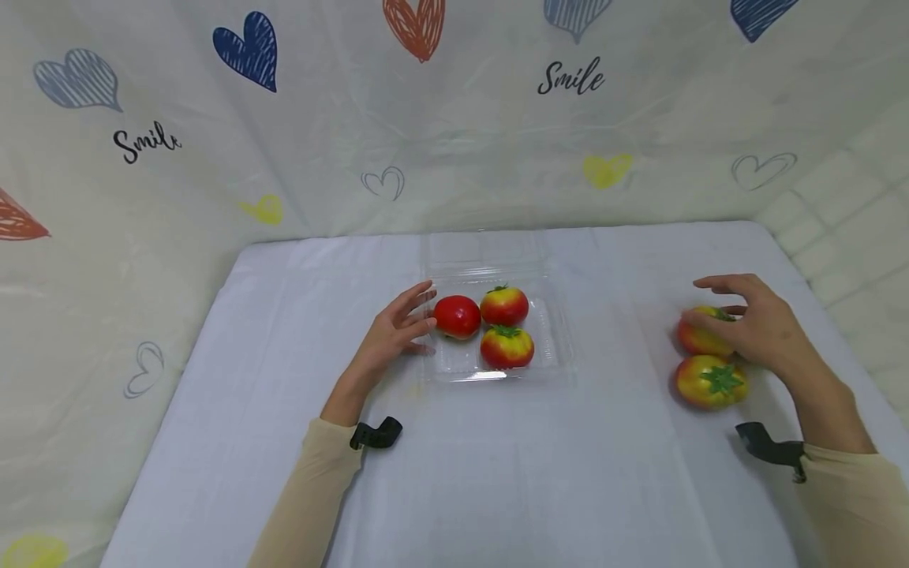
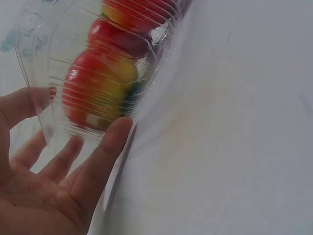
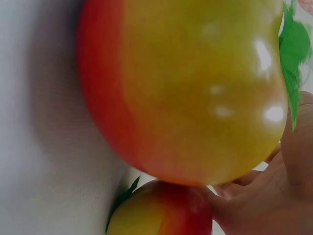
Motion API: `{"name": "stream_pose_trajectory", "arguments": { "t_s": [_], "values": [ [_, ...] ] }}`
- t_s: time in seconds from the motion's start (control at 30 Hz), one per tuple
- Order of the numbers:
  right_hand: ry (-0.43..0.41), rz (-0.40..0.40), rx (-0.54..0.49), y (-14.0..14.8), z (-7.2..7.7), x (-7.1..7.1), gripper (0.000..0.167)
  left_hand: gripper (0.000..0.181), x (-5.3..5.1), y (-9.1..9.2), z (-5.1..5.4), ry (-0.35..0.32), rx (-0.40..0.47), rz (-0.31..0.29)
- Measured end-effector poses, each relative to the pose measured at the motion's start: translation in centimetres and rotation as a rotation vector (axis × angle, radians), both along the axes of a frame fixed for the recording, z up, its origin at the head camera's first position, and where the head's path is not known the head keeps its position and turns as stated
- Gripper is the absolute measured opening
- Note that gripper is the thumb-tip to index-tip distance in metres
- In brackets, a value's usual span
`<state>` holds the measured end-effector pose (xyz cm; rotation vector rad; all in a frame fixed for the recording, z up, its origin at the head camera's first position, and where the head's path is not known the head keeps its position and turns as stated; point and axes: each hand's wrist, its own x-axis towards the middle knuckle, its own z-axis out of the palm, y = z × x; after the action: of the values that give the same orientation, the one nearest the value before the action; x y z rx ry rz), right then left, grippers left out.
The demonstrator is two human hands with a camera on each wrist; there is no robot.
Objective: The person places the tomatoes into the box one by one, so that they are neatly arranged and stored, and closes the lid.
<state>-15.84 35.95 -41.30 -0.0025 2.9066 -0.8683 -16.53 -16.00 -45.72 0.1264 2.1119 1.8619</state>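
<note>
I am resting my spread left hand (image 1: 393,330) at the clear container (image 1: 548,339), presumably steadying it, and cupping my half-curled right hand (image 1: 763,327) over the farther loose tomato (image 1: 694,342), grip undeterminable.

- Left boxed tomato (image 1: 457,317): red in the head view
- Far boxed tomato (image 1: 504,308), near boxed tomato (image 1: 506,353): red blending into yellow, green leaves
- Far loose tomato (image 1: 694,338): red and yellow, green leaves
- Near loose tomato (image 1: 696,385): mostly yellow, red along one side, green leaves
- Box (image 1: 545,335): clear
- Cloth (image 1: 568,473): plain white, faintly lilac
- Backdrop (image 1: 319,158): off-white, printed with navy, grey-blue, orange-red, yellow and outlined hearts (image 1: 248,54), black "Smile" lettering (image 1: 571,77)
- Sleeves (image 1: 308,485): beige
- Wrist mounts (image 1: 379,433): black
</note>
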Motion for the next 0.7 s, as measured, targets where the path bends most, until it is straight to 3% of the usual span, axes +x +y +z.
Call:
{"name": "stream_pose_trajectory", "arguments": {
  "t_s": [0.43,0.7],
  "values": [
    [-0.064,0.099,-0.005,0.8,0.3,0.01,0.073,0.07,-0.16,-0.03,-0.24,0.005,0.006,0.002],
    [-0.179,0.175,-0.007,0.7,0.41,0.1,0.085,0.07,-0.26,-0.06,-0.48,0.003,0.01,-0.003]
  ]
}}
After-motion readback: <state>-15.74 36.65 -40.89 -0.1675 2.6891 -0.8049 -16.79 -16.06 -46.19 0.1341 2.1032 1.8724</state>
